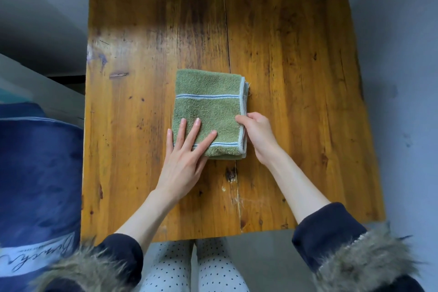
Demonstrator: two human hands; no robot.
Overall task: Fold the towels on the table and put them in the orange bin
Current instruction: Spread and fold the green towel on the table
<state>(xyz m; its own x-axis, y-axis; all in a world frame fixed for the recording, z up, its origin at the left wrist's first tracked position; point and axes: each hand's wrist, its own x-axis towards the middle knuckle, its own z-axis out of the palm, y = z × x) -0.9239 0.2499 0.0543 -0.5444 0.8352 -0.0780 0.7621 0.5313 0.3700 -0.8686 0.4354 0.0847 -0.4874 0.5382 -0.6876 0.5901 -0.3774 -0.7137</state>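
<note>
From my feed it's just a scuffed wooden table (284, 54) with one folded green towel (208, 106) lying near the middle.

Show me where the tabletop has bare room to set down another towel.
Bare wood lies beyond the green towel up to the far edge of the table, and in strips along its left and right edges. The near middle is crowded: the left hand presses the towel, the right hand pinches its edge.
</note>
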